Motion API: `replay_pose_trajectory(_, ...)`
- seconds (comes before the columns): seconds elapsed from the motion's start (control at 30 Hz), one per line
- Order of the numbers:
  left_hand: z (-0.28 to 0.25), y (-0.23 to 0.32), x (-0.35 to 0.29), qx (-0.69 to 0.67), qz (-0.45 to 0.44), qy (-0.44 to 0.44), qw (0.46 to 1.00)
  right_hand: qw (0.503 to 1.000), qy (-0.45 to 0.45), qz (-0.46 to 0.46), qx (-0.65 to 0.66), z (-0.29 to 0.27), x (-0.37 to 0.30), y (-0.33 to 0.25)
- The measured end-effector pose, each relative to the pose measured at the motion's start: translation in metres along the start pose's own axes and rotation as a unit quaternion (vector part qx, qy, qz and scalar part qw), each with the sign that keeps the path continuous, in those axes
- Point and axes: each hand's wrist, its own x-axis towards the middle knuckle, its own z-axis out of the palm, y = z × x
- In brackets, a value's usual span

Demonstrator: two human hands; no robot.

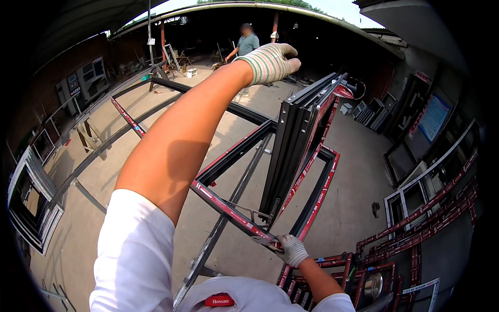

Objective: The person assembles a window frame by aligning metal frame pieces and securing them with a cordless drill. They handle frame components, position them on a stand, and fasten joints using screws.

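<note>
My left hand [271,63], in a striped knit glove, reaches far out above the upright stack of dark metal frame panels [292,140]. Its fingers point right, slightly bent and apart, with nothing visible in them. Closer to my body, my right hand [292,250], gloved too, is closed on the near rail of a large black window frame [228,207] covered in red protective film. Part of its grip is hidden by the glove. The panels stand on edge within this frame, leaning slightly, beside its right-hand opening.
Metal support rails [200,260] run beneath the frame. Red-filmed frames [416,234] pile up at the right. White-edged frames [34,200] lean at the left. A person in a green shirt [248,44] stands at the back. A machine cabinet [73,88] is far left.
</note>
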Motion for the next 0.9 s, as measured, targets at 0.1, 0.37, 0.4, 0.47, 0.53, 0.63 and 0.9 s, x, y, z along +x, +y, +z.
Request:
replay_pose_trajectory(0.1, 0.0, -0.027, 0.013, 0.044, -0.046, -0.043, 0.997, 1.0, -0.005, -0.004, -0.003, -0.005, 0.005, -0.008)
replay_pose_trajectory(0.37, -0.02, -0.032, 0.038, 0.161, -0.054, -0.052, 0.984, 0.999, 0.016, -0.03, 0.009, -0.001, 0.004, -0.002)
replay_pose_trajectory(0.4, -0.023, -0.031, 0.041, 0.176, -0.05, -0.053, 0.982, 0.999, 0.012, -0.031, 0.01, -0.002, 0.004, -0.002)
replay_pose_trajectory(0.47, -0.025, -0.026, 0.046, 0.212, -0.047, -0.053, 0.975, 0.999, 0.026, -0.025, 0.018, 0.002, 0.004, -0.002)
replay_pose_trajectory(0.53, -0.019, -0.03, 0.057, 0.207, -0.027, -0.036, 0.977, 0.999, 0.034, -0.025, 0.021, 0.004, 0.004, -0.001)
replay_pose_trajectory(0.63, -0.019, -0.004, 0.056, 0.203, -0.037, -0.064, 0.976, 0.999, 0.037, -0.029, 0.019, 0.004, 0.004, 0.001)
replay_pose_trajectory(0.9, -0.007, -0.012, 0.073, 0.251, -0.013, -0.054, 0.966, 0.999, 0.028, -0.032, 0.018, 0.005, 0.005, 0.004)
